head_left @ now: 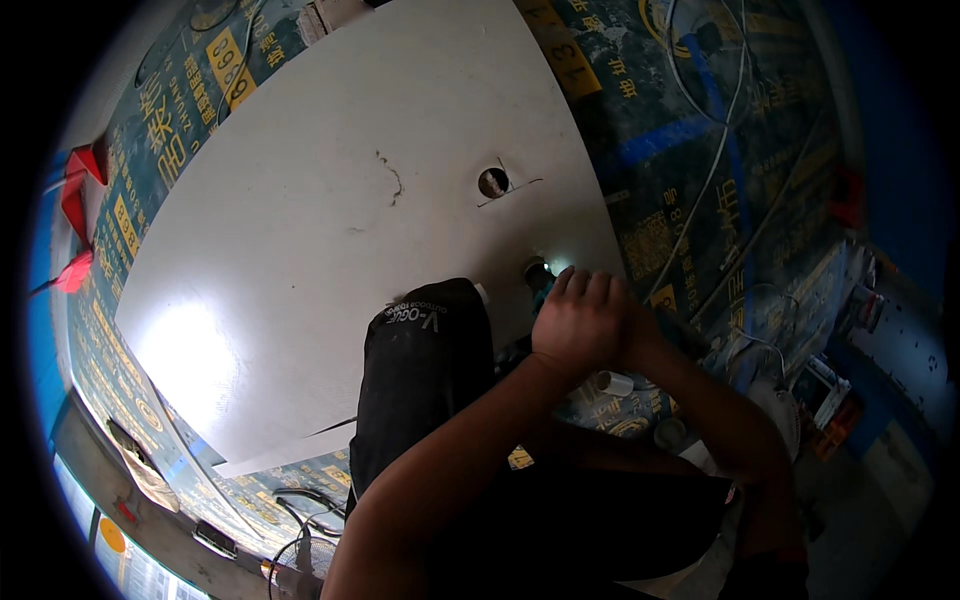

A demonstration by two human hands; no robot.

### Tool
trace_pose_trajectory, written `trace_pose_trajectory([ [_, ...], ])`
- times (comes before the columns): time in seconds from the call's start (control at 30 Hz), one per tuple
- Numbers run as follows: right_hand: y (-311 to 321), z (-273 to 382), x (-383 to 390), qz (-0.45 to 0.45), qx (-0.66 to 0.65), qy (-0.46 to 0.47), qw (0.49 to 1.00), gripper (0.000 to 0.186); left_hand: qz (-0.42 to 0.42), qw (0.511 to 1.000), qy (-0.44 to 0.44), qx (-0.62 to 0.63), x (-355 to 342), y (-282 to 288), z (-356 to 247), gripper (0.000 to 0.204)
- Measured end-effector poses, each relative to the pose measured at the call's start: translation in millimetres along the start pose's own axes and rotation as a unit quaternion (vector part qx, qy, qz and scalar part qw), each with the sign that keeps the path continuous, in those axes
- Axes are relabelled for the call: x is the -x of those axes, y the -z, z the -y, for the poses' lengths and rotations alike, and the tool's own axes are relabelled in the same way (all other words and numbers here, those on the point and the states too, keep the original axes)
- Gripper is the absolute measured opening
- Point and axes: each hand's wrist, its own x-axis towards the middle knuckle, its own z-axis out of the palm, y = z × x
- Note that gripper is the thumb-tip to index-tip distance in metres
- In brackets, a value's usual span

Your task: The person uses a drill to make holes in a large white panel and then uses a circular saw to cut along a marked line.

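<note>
A dark power drill (541, 284) with a lit lamp near its front end points down at a large white board (290, 170). Its round cutting end meets the board near the right edge. My left hand (578, 322) is closed over the drill's body, fingers bent round it. Just behind, my right hand (636, 338) grips the drill too, largely hidden by the left. Farther up the board is a round cut hole (493, 182) with thin marked lines crossing around it. My knee in black trousers (425, 340) rests on the board beside the drill.
Dark green printed panels (640, 150) lie under the board, with loose cables (715, 165) across them at right. A white cylinder (613, 383) lies below my hands. Tools and small items (830, 400) are at far right, a wire-guarded fan (305, 555) at lower left, red cloth (75, 270) at left.
</note>
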Motion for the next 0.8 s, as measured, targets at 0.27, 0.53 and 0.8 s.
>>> trace_pose_trajectory([
  [0.27, -3, -8, -5, 0.009, 0.032, 0.024, 0.999, 0.037, 0.018, 0.999, 0.022, 0.022, -4, 4, 0, 0.014],
  [0.53, 23, 11, -8, 0.03, 0.033, 0.001, 0.999, 0.034, 0.002, 0.999, 0.037, 0.024, -3, 3, 5, 0.013],
  [0.8, 25, 10, -17, 0.083, 0.057, -0.025, 0.995, 0.027, 0.004, 0.998, 0.049, 0.036, -7, 4, 7, 0.015],
])
